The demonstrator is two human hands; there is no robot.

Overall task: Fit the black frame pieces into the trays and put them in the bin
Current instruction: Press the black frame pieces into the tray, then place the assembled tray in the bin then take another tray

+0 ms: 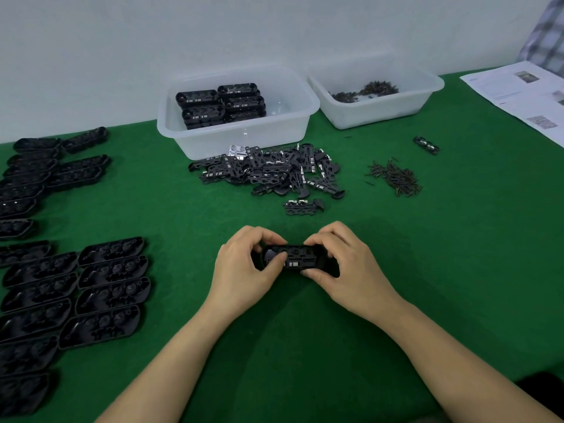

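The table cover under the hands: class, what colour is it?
Green, plain and unpatterned, as the table cover shows in the head view.

A green cloth (427,270) is spread over the work surface, bounded at the rear by a pale wall (152,41). A second white tub (378,114) holds small dark screws (366,90). A loose screw pile (395,178) is placed on the cloth nearby. Printed sheets (525,99) are laid at the far right, beside checked fabric (546,41).
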